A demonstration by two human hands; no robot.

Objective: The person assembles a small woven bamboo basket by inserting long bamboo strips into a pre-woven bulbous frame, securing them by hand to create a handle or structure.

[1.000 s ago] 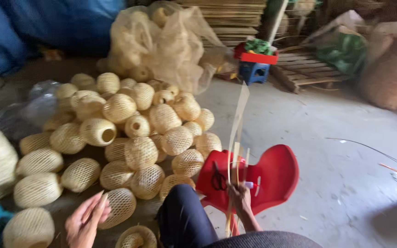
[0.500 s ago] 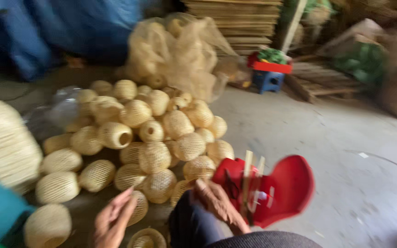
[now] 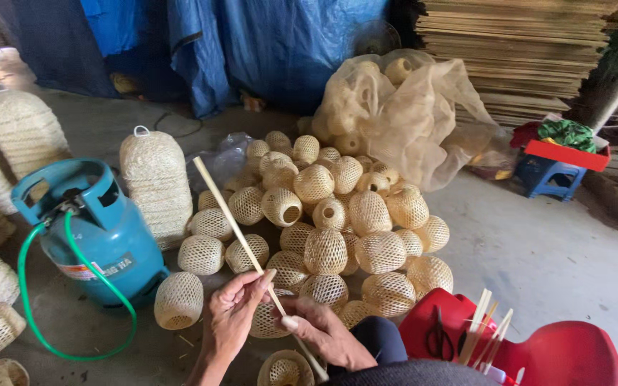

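A long pale bamboo strip (image 3: 232,220) runs from the upper left down across my lap. My left hand (image 3: 232,314) pinches the strip near its middle. Lower down, my right hand (image 3: 323,332) grips the same strip, just above my dark trouser knee. Right beyond both hands lies a heap of small woven bamboo balls (image 3: 337,221) on the concrete floor. One woven ball (image 3: 179,300) sits apart to the left of my left hand.
A blue gas cylinder (image 3: 101,236) with a green hose (image 3: 73,329) stands at left. Tall woven lampshades (image 3: 155,182) stand behind it. A red plastic chair (image 3: 559,354) holds scissors (image 3: 438,336) and bamboo sticks (image 3: 484,332) at lower right. A clear bag of balls (image 3: 402,107) and stacked bamboo slats (image 3: 509,50) lie behind.
My right hand left the red chair and came to my lap with a strip; both hands now hold it. The view swung left, bringing the gas cylinder into sight.
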